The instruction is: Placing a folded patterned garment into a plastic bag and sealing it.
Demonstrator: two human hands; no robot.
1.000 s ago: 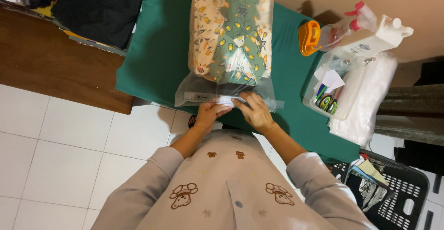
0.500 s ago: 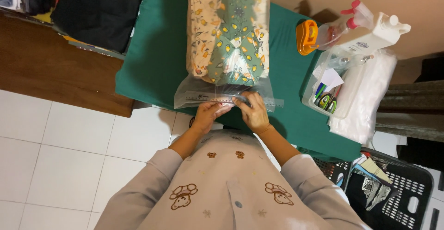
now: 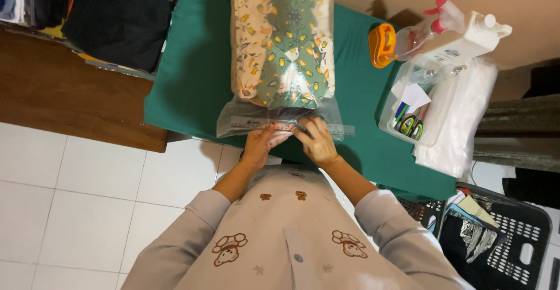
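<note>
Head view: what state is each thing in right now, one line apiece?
Clear plastic bag: lying flat on the green table cover, mouth end under both hands.
Folded leaf-print fabric: fully inside the bag.
Left hand: fingers pressing the bag's mouth strip.
Right hand: pressing the same strip.
Orange tape dispenser: untouched.
Black perforated basket: on the floor.

Orange tape dispenser (image 3: 381, 45), spray bottle (image 3: 429, 26), black basket (image 3: 506, 246).
</note>
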